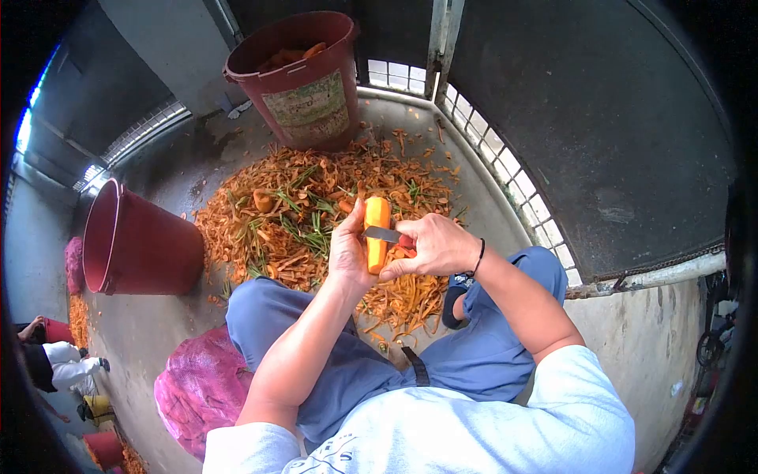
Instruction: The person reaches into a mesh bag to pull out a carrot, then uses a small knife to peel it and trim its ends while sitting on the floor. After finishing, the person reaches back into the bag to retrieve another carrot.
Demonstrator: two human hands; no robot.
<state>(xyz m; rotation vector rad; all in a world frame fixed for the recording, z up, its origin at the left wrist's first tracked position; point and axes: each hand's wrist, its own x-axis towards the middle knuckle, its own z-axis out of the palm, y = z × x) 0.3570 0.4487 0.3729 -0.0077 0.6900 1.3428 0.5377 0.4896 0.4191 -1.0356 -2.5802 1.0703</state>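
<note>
A peeled, bright orange carrot (378, 217) is held upright by my left hand (350, 246), whose fingers wrap round its left side. My right hand (439, 246) grips a red-handled knife, and its dark blade (382, 234) lies across the front of the carrot. The right thumb is near the carrot's lower end. Below both hands a broad heap of orange peelings (268, 237) with green tops covers the floor.
A large red bucket (312, 107) with carrots inside stands beyond the heap. Another red bucket (146, 241) is on the left. A pink mesh sack (201, 387) lies beside my left knee. Another person (59, 363) is at the far left.
</note>
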